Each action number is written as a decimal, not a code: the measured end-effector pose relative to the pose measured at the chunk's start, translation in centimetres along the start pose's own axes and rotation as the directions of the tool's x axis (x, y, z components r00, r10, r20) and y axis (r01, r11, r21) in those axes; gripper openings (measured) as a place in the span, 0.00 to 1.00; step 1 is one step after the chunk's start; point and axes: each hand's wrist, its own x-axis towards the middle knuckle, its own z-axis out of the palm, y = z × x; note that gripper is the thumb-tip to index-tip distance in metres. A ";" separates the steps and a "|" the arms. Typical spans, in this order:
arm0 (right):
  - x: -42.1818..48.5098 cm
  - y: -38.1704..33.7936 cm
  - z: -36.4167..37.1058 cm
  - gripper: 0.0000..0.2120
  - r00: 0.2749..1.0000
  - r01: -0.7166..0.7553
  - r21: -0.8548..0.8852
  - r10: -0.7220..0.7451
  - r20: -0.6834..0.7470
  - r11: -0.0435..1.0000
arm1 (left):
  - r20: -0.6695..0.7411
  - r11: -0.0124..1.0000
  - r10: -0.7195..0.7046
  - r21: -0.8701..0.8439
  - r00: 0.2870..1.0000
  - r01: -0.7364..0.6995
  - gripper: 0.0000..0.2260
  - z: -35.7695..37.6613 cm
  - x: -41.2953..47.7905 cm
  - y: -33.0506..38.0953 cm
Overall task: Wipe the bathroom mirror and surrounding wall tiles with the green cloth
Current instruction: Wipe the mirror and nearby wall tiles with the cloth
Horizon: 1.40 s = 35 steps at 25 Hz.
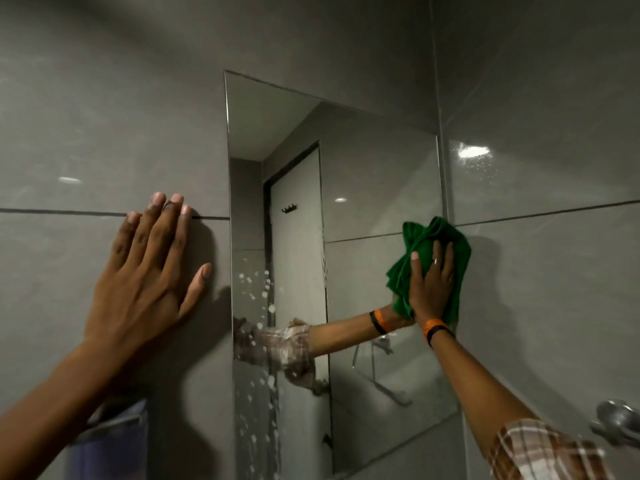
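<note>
Right hand point(431, 282) flat, pressing green cloth point(429, 268) on mirror point(363, 174) at its right edge; spattered glass lies leftward, toward bottom-left corner. Left hand point(149, 271) spread empty on wall tiles point(104, 116).

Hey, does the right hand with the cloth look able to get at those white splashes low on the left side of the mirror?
Probably yes. The right hand presses the green cloth at the mirror's right edge, and bare glass lies between it and the white splashes. The left hand rests on the tile, clear.
</note>
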 end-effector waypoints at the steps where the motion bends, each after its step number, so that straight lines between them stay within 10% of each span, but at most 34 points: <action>1: -2.0 1.3 -0.3 0.34 1.000 -0.031 -0.009 0.031 -0.004 0.999 | 0.008 1.000 0.003 -0.007 1.000 -0.003 0.35 -0.2 -0.6 -0.3; 19: -21.4 9.1 -1.3 0.30 0.931 -0.357 0.029 0.358 -0.072 0.934 | 0.085 0.989 0.116 -0.101 0.990 -0.107 0.34 -0.3 -2.6 -0.4; 35: -40.5 -9.8 3.4 0.34 0.981 -0.192 0.003 0.191 0.016 0.981 | 0.112 0.989 0.097 -0.121 0.989 -0.083 0.33 -1.1 -2.6 -0.1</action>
